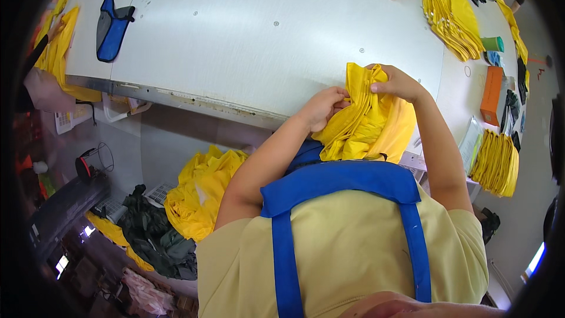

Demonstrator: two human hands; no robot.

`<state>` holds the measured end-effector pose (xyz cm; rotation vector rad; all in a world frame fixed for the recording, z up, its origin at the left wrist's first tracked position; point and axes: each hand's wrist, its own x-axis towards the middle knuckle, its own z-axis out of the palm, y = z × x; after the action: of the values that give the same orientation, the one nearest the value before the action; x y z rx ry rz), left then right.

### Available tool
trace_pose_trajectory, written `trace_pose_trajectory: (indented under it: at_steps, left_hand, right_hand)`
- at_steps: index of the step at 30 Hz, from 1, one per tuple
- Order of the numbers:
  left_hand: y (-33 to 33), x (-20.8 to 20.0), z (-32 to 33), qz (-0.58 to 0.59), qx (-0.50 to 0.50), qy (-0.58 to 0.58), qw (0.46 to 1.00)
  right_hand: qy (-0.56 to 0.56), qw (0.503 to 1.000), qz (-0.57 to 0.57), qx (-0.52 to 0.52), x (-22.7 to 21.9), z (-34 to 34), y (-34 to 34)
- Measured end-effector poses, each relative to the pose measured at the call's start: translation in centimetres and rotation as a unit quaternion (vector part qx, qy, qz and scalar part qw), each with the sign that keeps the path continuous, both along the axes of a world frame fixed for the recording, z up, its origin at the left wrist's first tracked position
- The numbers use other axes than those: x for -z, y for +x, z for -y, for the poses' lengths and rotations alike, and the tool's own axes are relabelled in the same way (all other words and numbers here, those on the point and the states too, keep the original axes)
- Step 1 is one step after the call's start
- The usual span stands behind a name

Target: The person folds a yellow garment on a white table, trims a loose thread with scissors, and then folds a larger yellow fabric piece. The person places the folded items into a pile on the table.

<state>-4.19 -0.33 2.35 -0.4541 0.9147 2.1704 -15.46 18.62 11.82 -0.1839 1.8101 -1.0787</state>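
Note:
A bunched, folded piece of yellow fabric [353, 126] is held between my hands at the near edge of the white table, close to my blue apron [341, 185]. My left hand [325, 108] pinches its left side, fingers bent. Higher on the right, my right hand [400, 83] grips the upper folds with the thumb in front and the other fingers behind. Pleat-like layers hang down from the grip toward the apron. Whether it is one piece or several stacked ones, I cannot tell.
A blue-and-grey cloth piece [112, 28] lies on the white table [235, 29] at left. Yellow fabric stacks [450, 15] and an orange box [492, 95] are at right. Yellow [203, 191] and dark green fabric [154, 235] are heaped lower left. Another person's sleeve [50, 89] shows far left.

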Motion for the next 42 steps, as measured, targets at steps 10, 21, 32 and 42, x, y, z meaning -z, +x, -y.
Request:
trace_pose_trajectory:
  at_steps: [10, 21, 32, 42]
  left_hand:
    - [-2.7, -3.0, -0.6, -0.36, 0.242, -0.386, 0.814]
    - [-4.2, -4.5, -2.9, -0.361, 0.297, -0.339, 0.817]
    - [-5.5, 3.7, -3.6, -0.38, 0.472, -0.378, 0.7]
    - [-1.9, -2.3, -1.2, -0.23, 0.33, -0.214, 0.89]
  right_hand:
    - [0.004, 0.994, -0.074, 0.079, -0.7, -2.5, 2.5]
    - [0.005, 0.983, -0.177, 0.039, -3.4, -3.4, 3.0]
    - [-0.077, 0.979, -0.138, 0.128, -1.5, -3.9, 3.8]
    - [-0.067, 0.971, -0.192, 0.129, -0.4, -4.4, 4.0]
